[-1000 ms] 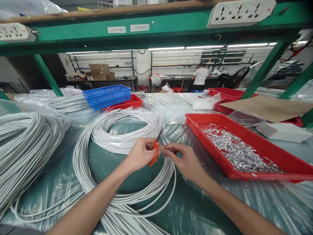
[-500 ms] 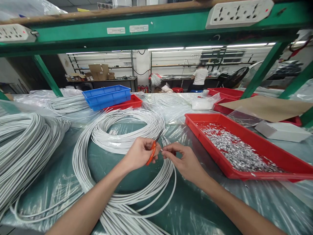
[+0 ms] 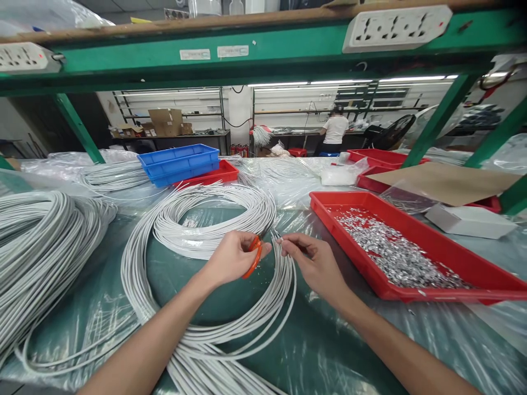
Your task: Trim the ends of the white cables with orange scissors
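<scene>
My left hand (image 3: pixel 236 255) is closed around orange-handled scissors (image 3: pixel 253 258), whose blades point away toward the cable coil. Just right of it, my right hand (image 3: pixel 310 260) pinches with thumb and forefinger at the cable ends (image 3: pixel 276 237); what exactly lies between the fingertips is too small to tell. Beneath both hands, a loose loop of white cables (image 3: pixel 135 263) rests on the green table, and a tighter coil of white cable (image 3: pixel 214 247) lies behind the left hand.
Right of my hands stands a red tray (image 3: pixel 346 252) with small silvery pieces (image 3: pixel 395 249). A thick cable bundle (image 3: pixel 37 258) lies at left. Blue trays (image 3: pixel 179 164) sit behind, and a green shelf beam (image 3: pixel 288 52) crosses above. A person (image 3: pixel 335 129) is in the background.
My right hand has moved slightly to the right, away from my left hand, and toward the cable ends. My left hand stays nearly in place with the scissors.
</scene>
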Available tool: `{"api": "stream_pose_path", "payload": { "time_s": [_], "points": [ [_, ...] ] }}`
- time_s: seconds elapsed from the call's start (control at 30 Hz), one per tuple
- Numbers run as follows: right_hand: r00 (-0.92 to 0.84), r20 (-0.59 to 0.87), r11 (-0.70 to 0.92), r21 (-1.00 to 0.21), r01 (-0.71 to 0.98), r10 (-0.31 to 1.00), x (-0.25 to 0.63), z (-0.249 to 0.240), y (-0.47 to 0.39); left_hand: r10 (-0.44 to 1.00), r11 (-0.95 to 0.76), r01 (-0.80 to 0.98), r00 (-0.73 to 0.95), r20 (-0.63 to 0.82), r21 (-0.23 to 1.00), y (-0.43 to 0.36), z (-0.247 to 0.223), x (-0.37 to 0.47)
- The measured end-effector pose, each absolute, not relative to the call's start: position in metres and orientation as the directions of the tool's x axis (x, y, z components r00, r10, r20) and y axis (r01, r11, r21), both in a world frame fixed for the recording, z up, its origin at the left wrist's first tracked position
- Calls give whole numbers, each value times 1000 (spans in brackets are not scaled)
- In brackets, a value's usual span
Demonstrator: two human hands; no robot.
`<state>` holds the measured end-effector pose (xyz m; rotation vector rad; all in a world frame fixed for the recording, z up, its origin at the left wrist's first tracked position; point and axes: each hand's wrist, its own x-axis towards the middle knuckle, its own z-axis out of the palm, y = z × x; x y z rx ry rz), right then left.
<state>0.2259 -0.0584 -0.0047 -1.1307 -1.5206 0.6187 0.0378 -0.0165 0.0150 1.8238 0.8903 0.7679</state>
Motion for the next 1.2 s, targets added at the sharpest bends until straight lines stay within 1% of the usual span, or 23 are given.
{"api": "stream_pose_path", "payload": {
  "time_s": [0.13,0.37,0.53,0.73,0.93,1.2],
  "points": [
    [88,466,436,-868,237,880,228,-5,-56,798,-398,358,590,126,845,-18,9,38],
    [84,450,423,-878,226,889,226,-4,-57,784,-464,428,606,135,776,-19,9,38],
    [69,455,424,-866,264,888,227,-3,-57,769,-462,433,630,107,774,-19,13,37],
    [28,467,448,-861,239,884,229,-2,-56,742,-442,398,665,79,804,-21,20,35],
    [-7,438,426,-871,247,899,229,0,-57,749,-501,443,652,117,743,-19,19,33],
    [-52,412,412,-880,234,910,232,-1,-55,731,-524,452,673,111,722,-18,18,31]
  ]
}}
